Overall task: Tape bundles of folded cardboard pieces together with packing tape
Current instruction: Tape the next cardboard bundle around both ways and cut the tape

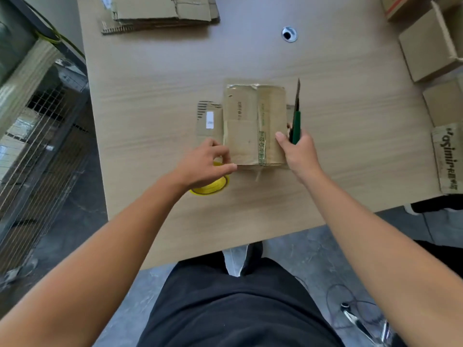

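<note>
Cardboard bundle (254, 126) lying flat; right hand (299, 151) gripping knife (296, 121) at 3 o'clock; left hand (205, 164) covering tape roll (213, 187) at 7 o'clock, grip unclear.

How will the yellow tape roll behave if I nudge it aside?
The yellow tape roll seems to lie flat on the table, so it should slide, not roll. It looks thin, probably light. The left hand covers most of it.
</note>
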A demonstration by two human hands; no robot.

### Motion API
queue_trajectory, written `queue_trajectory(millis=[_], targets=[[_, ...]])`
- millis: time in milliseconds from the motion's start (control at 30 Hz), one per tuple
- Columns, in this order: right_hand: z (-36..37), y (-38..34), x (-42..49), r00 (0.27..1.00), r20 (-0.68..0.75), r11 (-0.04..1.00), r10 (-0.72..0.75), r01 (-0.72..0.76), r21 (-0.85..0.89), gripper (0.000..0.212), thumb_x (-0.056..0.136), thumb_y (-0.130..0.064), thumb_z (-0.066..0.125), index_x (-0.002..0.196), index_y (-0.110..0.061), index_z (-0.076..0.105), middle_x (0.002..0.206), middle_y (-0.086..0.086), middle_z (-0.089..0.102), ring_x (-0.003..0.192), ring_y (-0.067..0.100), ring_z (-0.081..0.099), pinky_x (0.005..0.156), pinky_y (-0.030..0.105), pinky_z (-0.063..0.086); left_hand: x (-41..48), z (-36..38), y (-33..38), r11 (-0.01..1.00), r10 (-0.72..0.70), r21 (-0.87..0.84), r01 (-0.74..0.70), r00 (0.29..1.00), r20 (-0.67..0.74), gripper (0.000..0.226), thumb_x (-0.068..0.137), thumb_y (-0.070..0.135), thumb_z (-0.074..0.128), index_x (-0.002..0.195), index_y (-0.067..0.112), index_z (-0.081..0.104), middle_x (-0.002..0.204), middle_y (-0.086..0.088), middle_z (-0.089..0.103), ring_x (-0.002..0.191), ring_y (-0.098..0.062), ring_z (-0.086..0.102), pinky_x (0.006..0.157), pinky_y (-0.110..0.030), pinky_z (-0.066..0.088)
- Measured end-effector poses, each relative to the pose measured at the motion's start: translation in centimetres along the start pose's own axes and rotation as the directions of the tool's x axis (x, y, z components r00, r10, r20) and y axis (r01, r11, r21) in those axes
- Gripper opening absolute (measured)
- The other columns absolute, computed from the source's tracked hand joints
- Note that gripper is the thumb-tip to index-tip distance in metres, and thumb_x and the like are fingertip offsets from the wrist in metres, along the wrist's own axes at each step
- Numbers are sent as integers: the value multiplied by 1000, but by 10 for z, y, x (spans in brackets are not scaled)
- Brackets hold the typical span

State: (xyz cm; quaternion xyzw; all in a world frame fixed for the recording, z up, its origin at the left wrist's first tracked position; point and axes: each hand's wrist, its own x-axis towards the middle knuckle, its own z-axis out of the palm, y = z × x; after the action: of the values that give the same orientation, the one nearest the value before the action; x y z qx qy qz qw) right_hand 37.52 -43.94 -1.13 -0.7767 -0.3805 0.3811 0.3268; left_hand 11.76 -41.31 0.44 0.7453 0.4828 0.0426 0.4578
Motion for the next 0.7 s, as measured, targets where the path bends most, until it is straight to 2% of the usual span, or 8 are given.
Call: queue_trajectory(millis=[67,133,200,333,433,500,600,700], targets=[[-10,-4,0,996,41,995,-80,82,-62,27,96,-31,69,119,-27,57,100,-15,59,95,4,59,92,25,48,-10,10,11,999,-47,-6,47,999,3,6,91,33,66,89,28,65,115,-1,52,105,-23,56,95,-33,42],[-25,-5,-11,977,-7,961,-215,211,-177,14,95,-27,67,102,-22,56,99,-3,55,93,14,55,91,35,48,-26,17,26,995,-97,-25,96,995,-38,9,88,33,57,80,36,60,112,0,54,101,-23,56,91,-36,45],[-45,-6,-39,967,-17,962,-254,251,-107,17,94,-28,67,87,-21,53,86,-3,54,81,13,53,79,33,48,-45,24,46,987,-111,-129,96,988,-110,13,78,31,49,72,36,60,102,3,56,93,-20,57,79,-34,46],[-74,7,-126,928,343,929,-145,9,369,9,87,-29,74,85,-27,65,75,-7,55,64,8,52,62,27,49,-83,56,95,938,-45,-346,4,993,-113,15,76,20,50,77,27,63,91,12,51,82,-15,54,66,-45,53],[-92,27,-171,878,445,919,-176,-16,395,16,77,-32,81,86,-23,72,67,-9,58,60,6,52,55,22,43,-102,89,134,930,37,-358,-79,992,-123,13,80,17,52,82,24,63,97,7,49,86,-15,54,67,-43,54],[-101,36,-183,897,403,931,-179,23,364,24,77,-31,85,94,-22,71,67,-9,54,62,9,50,57,25,42,-112,105,150,941,80,-316,-119,988,-132,14,83,17,53,83,27,62,101,1,49,90,-14,54,72,-40,52],[-116,43,-192,907,405,907,-117,-68,416,36,79,-32,85,108,-21,66,62,-13,51,55,8,45,58,29,40,-128,118,165,943,86,-308,-130,985,-152,17,85,18,51,84,31,62,101,0,48,86,-12,53,70,-33,51],[-128,42,-198,861,488,854,-141,-144,501,23,75,-34,83,90,-19,72,59,-5,51,51,12,43,56,29,41,-139,121,174,948,111,-282,-146,984,-139,17,85,18,52,84,32,62,102,4,46,87,-9,52,75,-28,46]])
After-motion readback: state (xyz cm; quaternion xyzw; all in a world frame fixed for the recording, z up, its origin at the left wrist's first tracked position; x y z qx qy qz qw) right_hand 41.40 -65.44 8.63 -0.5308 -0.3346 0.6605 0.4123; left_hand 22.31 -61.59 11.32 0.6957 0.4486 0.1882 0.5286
